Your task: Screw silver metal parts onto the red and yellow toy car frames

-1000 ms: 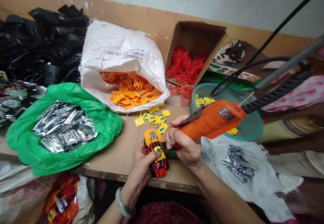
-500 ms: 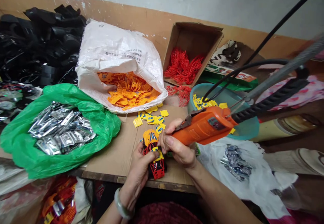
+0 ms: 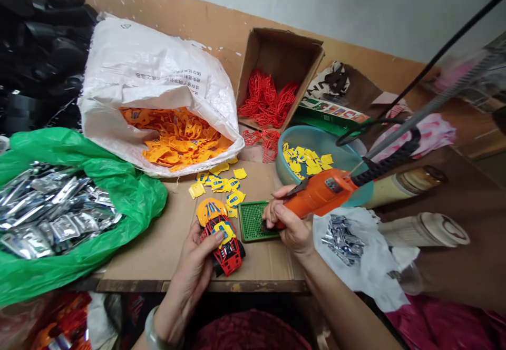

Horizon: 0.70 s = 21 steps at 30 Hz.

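In my left hand [image 3: 196, 256] is a toy car [image 3: 231, 259] with an orange hood, a red cage frame and black wheels. My left thumb presses on the yellow panel [image 3: 224, 230] at its middle. My right hand [image 3: 291, 224] grips an orange electric screwdriver [image 3: 316, 194], tilted with its tip end toward a green perforated tray [image 3: 253, 221]. The driver's tip is hidden by my fingers and the tray's edge. Several loose yellow panels [image 3: 236, 198] lie on the cardboard just beyond the car.
A green bag [image 3: 148, 197] of silvery parts stands at left, behind it a white sack [image 3: 158, 55] of orange parts. A cardboard box [image 3: 312, 55] holds red frames. A teal bowl [image 3: 348, 165] of yellow panels sits at right, near a cable [image 3: 430, 76] and a white bag [image 3: 375, 265].
My right hand has drawn the screwdriver off the car and over to the green tray, which now shows. The toy car stays in my left hand. The view has turned to the right.
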Motion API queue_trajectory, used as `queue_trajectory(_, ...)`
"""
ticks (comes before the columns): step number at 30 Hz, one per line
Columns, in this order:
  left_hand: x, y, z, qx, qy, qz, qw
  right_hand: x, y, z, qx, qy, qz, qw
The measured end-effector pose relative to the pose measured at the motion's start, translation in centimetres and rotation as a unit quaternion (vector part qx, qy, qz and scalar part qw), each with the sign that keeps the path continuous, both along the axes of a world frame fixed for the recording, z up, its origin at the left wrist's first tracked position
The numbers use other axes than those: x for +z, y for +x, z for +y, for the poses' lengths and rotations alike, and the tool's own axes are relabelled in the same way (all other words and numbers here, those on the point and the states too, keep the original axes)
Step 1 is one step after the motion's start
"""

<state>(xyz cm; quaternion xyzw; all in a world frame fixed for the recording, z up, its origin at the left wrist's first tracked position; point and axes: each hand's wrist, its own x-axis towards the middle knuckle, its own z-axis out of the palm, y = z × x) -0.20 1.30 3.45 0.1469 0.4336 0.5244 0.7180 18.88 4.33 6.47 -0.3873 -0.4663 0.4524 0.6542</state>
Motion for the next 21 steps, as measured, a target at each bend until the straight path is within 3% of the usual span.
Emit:
queue_trajectory(10, -0.8, 0.0, -0.2, 0.0, -0.005, -0.035, 0.999, -1.4, -0.1, -0.1, 0.001, 0.008, 0.011, 1.0)
queue_trajectory(21, -0.3, 0.2, -0.1, 0.019, -0.013, -0.016, 1.0, -1.9, -0.2, -0.1, 0.004, -0.009, -0.005, 1.0)
